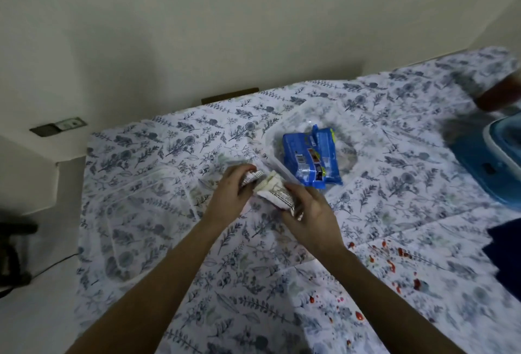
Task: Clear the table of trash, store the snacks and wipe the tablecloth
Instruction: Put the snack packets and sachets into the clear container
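Note:
Both my hands hold a white snack packet [272,190] above the middle of the flowered tablecloth [394,184]. My left hand [235,194] grips its far end, and my right hand [313,214] grips its near end. Just behind them a blue snack packet [310,159] lies inside a clear plastic container [338,119]. To the left, a clear plastic lid [149,212] lies flat on the cloth. Red stains [390,264] spatter the cloth at the lower right.
A blue and white tub [490,162] stands at the right edge, with a brown object [499,94] behind it. A dark blue cloth [507,255] lies at the right border. The wall runs behind the table, with a socket [59,126] at left.

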